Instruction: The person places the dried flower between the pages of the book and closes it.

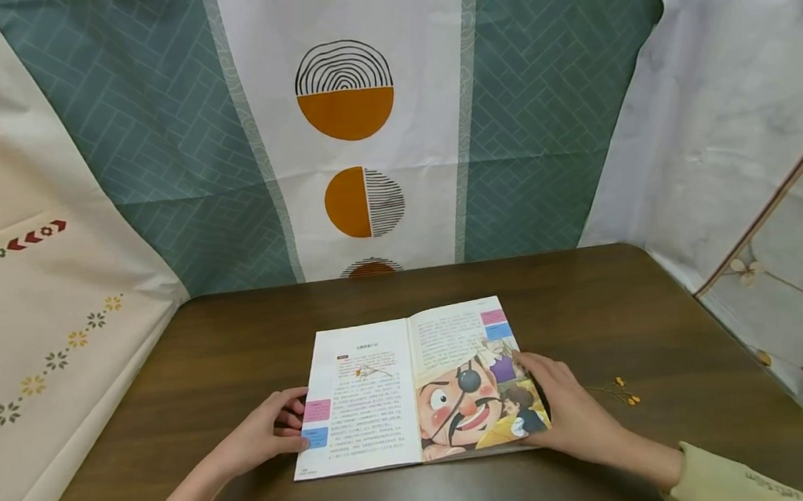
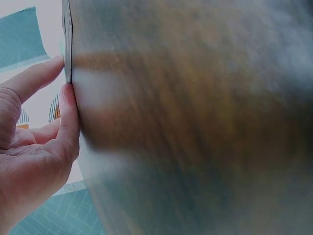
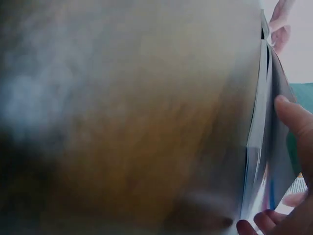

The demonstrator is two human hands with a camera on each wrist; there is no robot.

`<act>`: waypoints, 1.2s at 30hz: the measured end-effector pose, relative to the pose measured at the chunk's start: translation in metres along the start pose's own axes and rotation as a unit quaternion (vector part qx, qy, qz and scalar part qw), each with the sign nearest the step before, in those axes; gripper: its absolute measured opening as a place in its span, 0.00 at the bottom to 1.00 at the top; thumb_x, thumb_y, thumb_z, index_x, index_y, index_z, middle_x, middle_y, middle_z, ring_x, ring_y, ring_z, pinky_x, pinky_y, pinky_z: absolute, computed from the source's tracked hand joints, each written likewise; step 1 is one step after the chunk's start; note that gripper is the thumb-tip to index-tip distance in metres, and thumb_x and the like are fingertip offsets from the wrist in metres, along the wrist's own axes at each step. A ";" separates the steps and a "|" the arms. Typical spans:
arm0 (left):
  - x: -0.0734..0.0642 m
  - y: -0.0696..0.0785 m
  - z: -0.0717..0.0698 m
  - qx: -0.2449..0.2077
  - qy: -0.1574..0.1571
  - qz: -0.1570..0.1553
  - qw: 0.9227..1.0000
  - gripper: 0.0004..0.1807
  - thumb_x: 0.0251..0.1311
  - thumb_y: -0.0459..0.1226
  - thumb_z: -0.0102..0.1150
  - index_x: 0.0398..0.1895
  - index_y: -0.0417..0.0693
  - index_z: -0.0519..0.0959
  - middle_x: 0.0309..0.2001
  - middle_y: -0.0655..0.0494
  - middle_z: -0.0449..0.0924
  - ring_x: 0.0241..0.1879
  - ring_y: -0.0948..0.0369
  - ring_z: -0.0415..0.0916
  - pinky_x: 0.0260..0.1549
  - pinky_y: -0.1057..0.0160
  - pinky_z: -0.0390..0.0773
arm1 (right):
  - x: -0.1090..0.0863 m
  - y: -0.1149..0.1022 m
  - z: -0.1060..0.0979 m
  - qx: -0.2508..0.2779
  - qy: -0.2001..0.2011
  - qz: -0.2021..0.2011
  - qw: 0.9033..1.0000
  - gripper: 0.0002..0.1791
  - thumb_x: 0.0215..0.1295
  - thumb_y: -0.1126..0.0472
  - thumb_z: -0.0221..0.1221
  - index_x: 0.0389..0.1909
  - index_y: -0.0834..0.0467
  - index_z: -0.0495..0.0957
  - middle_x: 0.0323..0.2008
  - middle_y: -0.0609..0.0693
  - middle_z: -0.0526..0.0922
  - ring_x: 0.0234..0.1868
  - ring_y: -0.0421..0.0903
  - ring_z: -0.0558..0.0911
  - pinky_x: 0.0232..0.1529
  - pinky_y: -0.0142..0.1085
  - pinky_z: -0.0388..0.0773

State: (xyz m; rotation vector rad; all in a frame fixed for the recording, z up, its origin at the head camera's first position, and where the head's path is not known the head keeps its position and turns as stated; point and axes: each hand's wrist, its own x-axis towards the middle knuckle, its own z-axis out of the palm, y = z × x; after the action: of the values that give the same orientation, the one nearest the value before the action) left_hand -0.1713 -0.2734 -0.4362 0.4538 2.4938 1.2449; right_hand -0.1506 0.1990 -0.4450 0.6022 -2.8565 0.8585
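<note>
An open illustrated book (image 1: pixel 371 398) lies on the brown table, text on its left page and a large cartoon face with an eyepatch on its right page (image 1: pixel 459 407). My left hand (image 1: pixel 267 432) holds the left page's outer edge. In the left wrist view, its thumb and a finger meet at the book's thin edge (image 2: pixel 68 44). At the opposite side, my right hand (image 1: pixel 576 414) grips the right page's outer edge. The right wrist view shows the thumb (image 3: pixel 288 112) against a page that stands apart from the other pages (image 3: pixel 254 147).
The dark wooden table (image 1: pixel 237 326) extends around the book. A small sprig of yellow flowers (image 1: pixel 621 393) shows on the tabletop right of the right hand. Behind the table hangs a patterned cloth (image 1: pixel 539 114), with pale cloths on both sides.
</note>
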 end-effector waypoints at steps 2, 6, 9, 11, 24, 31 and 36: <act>-0.001 0.001 0.000 -0.003 -0.003 0.004 1.000 0.44 0.53 0.34 0.72 0.69 0.26 0.58 0.51 0.40 0.67 0.45 0.57 0.71 0.42 0.69 0.81 | -0.001 0.001 0.002 -0.001 -0.012 -0.001 1.000 0.65 0.36 0.31 0.75 0.75 0.51 0.57 0.72 0.59 0.62 0.67 0.57 0.65 0.55 0.58 0.76; -0.001 0.002 -0.001 -0.005 -0.005 0.002 1.000 0.45 0.53 0.34 0.72 0.69 0.26 0.58 0.51 0.40 0.67 0.46 0.55 0.70 0.42 0.69 0.81 | -0.002 0.001 0.004 -0.007 -0.023 -0.005 1.000 0.67 0.34 0.26 0.72 0.77 0.46 0.55 0.77 0.59 0.51 0.69 0.59 0.60 0.53 0.63 0.74; 0.001 0.001 -0.002 -0.002 -0.002 -0.005 1.000 0.45 0.52 0.34 0.72 0.69 0.27 0.58 0.52 0.40 0.67 0.46 0.56 0.71 0.42 0.70 0.81 | -0.003 0.000 0.003 -0.019 -0.019 -0.019 0.999 0.65 0.35 0.27 0.72 0.76 0.46 0.57 0.78 0.58 0.50 0.71 0.59 0.58 0.55 0.66 0.71; 0.002 0.001 -0.002 0.000 -0.001 -0.008 1.000 0.45 0.52 0.34 0.73 0.69 0.27 0.58 0.52 0.41 0.67 0.46 0.56 0.71 0.43 0.70 0.81 | -0.004 -0.002 0.001 -0.024 -0.013 -0.029 0.999 0.61 0.38 0.27 0.72 0.74 0.46 0.60 0.76 0.56 0.57 0.70 0.57 0.60 0.58 0.67 0.68; 0.002 0.000 -0.001 0.005 0.000 -0.015 1.000 0.46 0.51 0.35 0.73 0.70 0.29 0.59 0.52 0.40 0.68 0.46 0.56 0.71 0.43 0.71 0.81 | 0.007 -0.022 0.012 -0.042 -0.026 -0.114 0.992 0.41 0.44 0.30 0.71 0.60 0.40 0.75 0.62 0.40 0.74 0.62 0.40 0.70 0.57 0.50 0.70; 0.003 -0.001 -0.001 0.012 0.000 -0.014 1.000 0.46 0.51 0.34 0.73 0.70 0.28 0.59 0.51 0.42 0.68 0.46 0.55 0.71 0.42 0.70 0.81 | 0.017 -0.035 0.023 -0.051 -0.028 -0.155 0.986 0.35 0.43 0.35 0.74 0.54 0.42 0.77 0.58 0.36 0.75 0.59 0.38 0.70 0.60 0.48 0.73; 0.000 0.000 -0.002 0.003 -0.010 -0.006 1.000 0.47 0.51 0.34 0.73 0.70 0.28 0.57 0.52 0.40 0.67 0.47 0.54 0.70 0.43 0.69 0.81 | 0.021 -0.039 0.027 -0.055 -0.040 -0.160 0.985 0.32 0.45 0.39 0.75 0.52 0.42 0.77 0.56 0.37 0.76 0.58 0.38 0.71 0.60 0.49 0.75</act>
State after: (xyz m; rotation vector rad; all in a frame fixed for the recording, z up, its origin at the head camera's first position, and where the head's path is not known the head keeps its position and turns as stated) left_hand -0.1721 -0.2746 -0.4350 0.4503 2.4807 1.2223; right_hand -0.1538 0.1469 -0.4436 1.0645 -2.7405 0.6320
